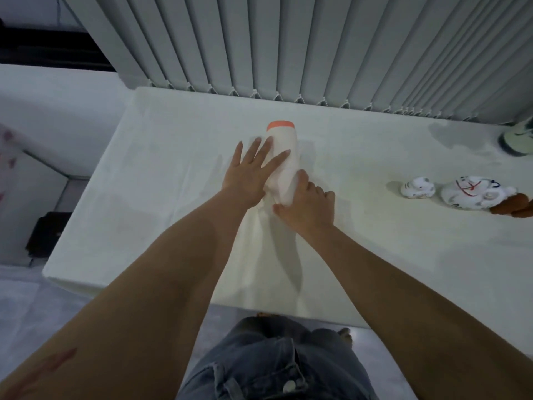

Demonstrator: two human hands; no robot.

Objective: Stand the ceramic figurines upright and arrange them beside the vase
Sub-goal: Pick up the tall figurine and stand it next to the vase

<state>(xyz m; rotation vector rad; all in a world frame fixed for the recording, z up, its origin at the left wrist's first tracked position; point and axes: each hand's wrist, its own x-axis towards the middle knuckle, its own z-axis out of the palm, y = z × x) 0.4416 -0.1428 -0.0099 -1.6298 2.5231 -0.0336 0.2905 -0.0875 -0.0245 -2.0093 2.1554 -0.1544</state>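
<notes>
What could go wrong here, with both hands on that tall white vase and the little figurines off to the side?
The vase stands on a wrinkled white cloth; the right hand presses down at its base, so tugging the cloth could tip it. The left hand lies flat against its side with no real grip, so it might not stop a fall. The small figurine and large figurine lie far right, near the frame's edge, needing a long reach.

White-clothed table (173, 168), vase (284, 157) at centre, small figurine (417, 187) and large figurine (473, 193) at right
</notes>
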